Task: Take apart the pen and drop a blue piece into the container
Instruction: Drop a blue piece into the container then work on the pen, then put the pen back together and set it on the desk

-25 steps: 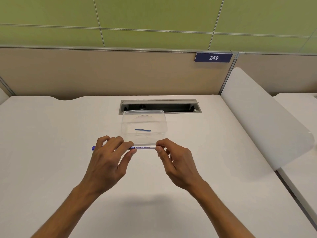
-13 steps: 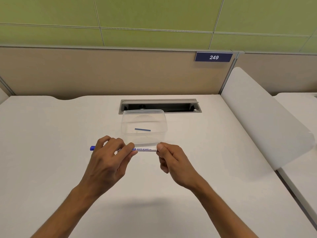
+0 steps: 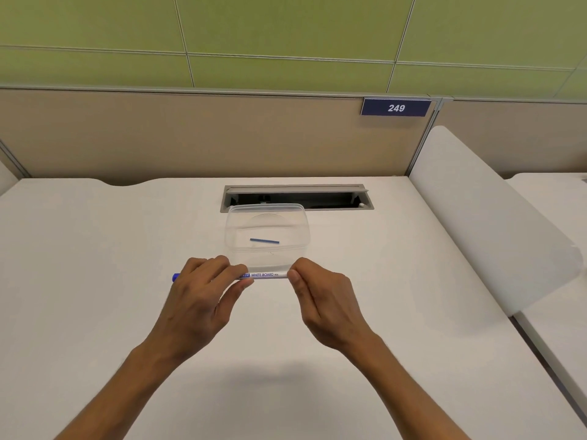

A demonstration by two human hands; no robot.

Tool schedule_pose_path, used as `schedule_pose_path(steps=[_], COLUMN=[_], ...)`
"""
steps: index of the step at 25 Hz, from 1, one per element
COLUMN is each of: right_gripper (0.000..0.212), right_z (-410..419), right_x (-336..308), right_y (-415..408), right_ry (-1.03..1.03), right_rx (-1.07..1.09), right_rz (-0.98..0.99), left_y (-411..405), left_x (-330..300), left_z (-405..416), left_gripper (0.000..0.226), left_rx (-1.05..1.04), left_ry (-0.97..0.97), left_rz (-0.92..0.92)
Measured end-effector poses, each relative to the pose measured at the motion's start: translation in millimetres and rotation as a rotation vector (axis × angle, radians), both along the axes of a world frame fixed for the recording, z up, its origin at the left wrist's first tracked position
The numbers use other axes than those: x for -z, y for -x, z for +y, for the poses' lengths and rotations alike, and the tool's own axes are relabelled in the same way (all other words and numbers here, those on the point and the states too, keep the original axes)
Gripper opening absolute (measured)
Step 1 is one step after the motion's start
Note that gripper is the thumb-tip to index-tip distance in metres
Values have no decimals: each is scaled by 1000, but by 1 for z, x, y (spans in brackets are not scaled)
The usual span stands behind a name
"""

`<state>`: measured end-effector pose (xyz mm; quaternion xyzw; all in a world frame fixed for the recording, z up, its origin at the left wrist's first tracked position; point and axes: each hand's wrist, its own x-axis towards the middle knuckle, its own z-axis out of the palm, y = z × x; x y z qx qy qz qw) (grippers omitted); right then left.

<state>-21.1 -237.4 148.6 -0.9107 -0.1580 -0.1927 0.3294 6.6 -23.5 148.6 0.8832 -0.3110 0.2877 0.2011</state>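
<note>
A white whiteboard pen (image 3: 265, 275) with blue print is held level just in front of a clear plastic container (image 3: 236, 217). My left hand (image 3: 203, 300) grips its left part, and the pen's blue end (image 3: 175, 277) sticks out past the fingers. My right hand (image 3: 320, 296) pinches the pen's right end between thumb and fingers, hiding that end. A thin blue stick (image 3: 264, 241) lies on the container's floor.
The white desk (image 3: 95, 281) stretches wide on both sides of my hands. Behind the container is an open grey cable slot (image 3: 297, 198). A white divider panel (image 3: 495, 223) rises at the right, and a beige partition with a "249" sign (image 3: 395, 108) closes the back.
The right hand's fingers have curled tighter over the pen's right end. The pen and left hand shifted slightly left.
</note>
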Motion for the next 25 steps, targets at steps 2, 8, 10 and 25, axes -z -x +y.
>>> schedule_pose_path(steps=[2, 8, 10, 25], right_gripper=[33, 43, 51, 3], right_z=[3, 9, 9, 22], right_x=[2, -4, -6, -4], right_y=[0, -5, -8, -16], right_ry=[-84, -565, -659, -964], right_rx=[-33, -102, -101, 24], right_rz=[45, 483, 587, 297], left_y=[2, 2, 2, 9], left_x=[2, 6, 7, 17], left_z=[0, 0, 0, -10], left_gripper=[28, 20, 23, 27], left_rx=[15, -29, -50, 132], left_ry=[17, -62, -105, 269], left_rz=[-2, -150, -158, 533])
